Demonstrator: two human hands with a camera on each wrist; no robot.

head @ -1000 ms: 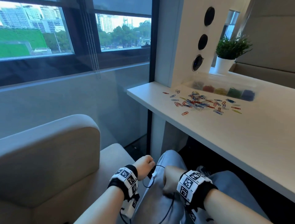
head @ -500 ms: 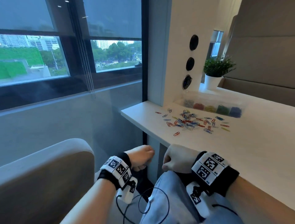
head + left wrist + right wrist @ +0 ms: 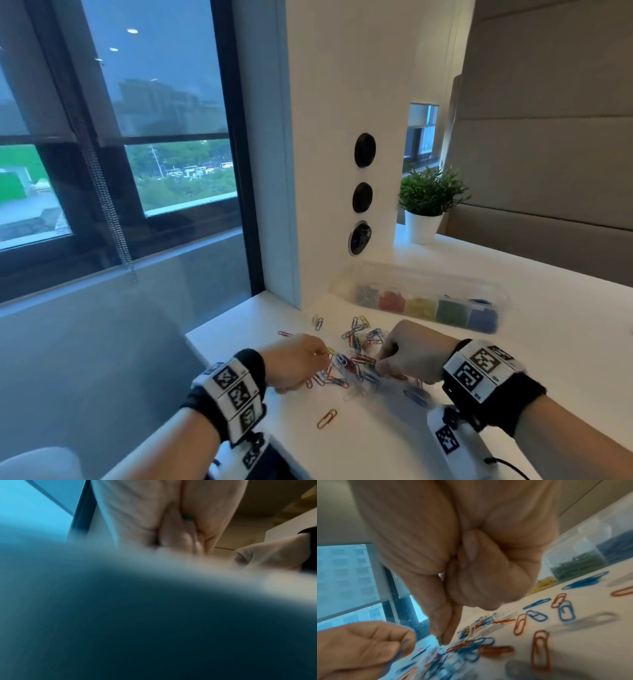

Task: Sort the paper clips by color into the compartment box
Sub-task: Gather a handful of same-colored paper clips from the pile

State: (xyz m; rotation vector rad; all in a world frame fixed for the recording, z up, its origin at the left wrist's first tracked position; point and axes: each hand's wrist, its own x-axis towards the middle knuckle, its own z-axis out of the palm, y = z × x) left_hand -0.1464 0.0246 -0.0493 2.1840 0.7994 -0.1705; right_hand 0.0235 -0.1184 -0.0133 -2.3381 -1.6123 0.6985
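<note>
At one o'clock on the desk (image 3: 548, 342), the compartment box (image 3: 428, 301) already holds sorted colours; many paper clips (image 3: 356, 363) remain loose at centre. The left hand (image 3: 294, 363) and right hand (image 3: 411, 353) each pinch at the pile, fingers together; what they grip, I cannot tell.

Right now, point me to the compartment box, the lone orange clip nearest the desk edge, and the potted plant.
compartment box (image 3: 424, 279), head view, on its clear back wall.
lone orange clip (image 3: 326, 419), head view, on its wire loop.
potted plant (image 3: 422, 229), head view, on its white pot.
</note>
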